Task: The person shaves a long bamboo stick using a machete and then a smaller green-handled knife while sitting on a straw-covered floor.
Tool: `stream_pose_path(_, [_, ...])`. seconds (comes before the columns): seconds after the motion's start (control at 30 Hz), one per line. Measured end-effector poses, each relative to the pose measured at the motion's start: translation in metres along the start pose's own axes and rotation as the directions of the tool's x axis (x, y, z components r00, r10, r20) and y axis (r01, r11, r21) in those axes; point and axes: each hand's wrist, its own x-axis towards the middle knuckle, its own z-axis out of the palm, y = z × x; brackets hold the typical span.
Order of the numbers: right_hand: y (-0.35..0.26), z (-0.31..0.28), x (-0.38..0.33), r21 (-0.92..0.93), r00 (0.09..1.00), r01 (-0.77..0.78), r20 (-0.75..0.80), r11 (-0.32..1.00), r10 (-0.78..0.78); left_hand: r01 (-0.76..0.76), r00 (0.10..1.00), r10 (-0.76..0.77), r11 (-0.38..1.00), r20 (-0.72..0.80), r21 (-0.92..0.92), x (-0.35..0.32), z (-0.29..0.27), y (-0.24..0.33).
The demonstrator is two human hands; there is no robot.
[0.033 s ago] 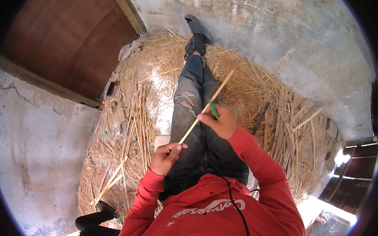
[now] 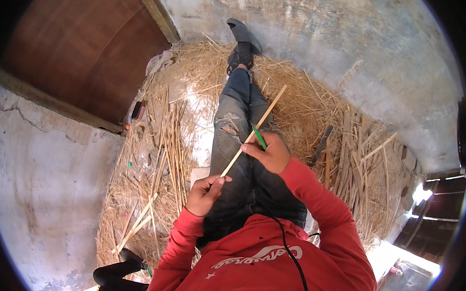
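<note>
A long, pale strip of split wood or bamboo (image 2: 268, 112) slants over my thighs, its far end up and to the right. My left hand (image 2: 205, 194) pinches its near end between thumb and fingers. Farther up, my right hand (image 2: 272, 152) is closed round a slim green tool (image 2: 259, 138), with its thumb against the strip. The tool's tip lies close to the strip; whether it has a blade I cannot tell. My legs (image 2: 237, 114) are stretched out in worn, dark trousers under both hands.
Long thin strips (image 2: 170, 147) lie left of my legs, and a heap of strips (image 2: 354, 167) lies at the right beside a dark flat piece (image 2: 323, 144). Straw and shavings cover the floor. Walls (image 2: 373, 53) rise ahead and left. Another person's dark-clothed leg (image 2: 117, 275) shows at lower left.
My right hand and the green tool have shifted slightly left along the strip. The strip's far end has tipped a little left and up; my left hand stays put.
</note>
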Motion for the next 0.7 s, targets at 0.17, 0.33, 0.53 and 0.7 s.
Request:
stream_pose_path(0.17, [0.039, -0.006, 0.009, 0.284, 0.948, -0.18, -0.204, 0.942, 0.243, -0.21, 0.973, 0.225, 0.956, -0.058, 0.203, 0.003, 0.005, -0.009])
stream_pose_path(0.33, [0.079, -0.028, 0.01, 0.193, 0.914, -0.258, -0.269, 0.947, 0.304, -0.12, 0.979, 0.175, 0.908, -0.104, 0.402, 0.003, -0.026, -0.052])
stream_pose_path(0.53, [0.101, 0.021, -0.01, 0.254, 0.892, -0.341, -0.217, 0.905, 0.397, -0.224, 0.95, 0.3, 0.845, -0.084, 0.486, 0.015, -0.044, -0.091])
stream_pose_path(0.7, [0.124, 0.046, 0.008, 0.525, 0.829, -0.303, -0.266, 0.795, 0.492, -0.144, 0.956, 0.263, 0.806, -0.129, 0.574, 0.015, -0.046, -0.089])
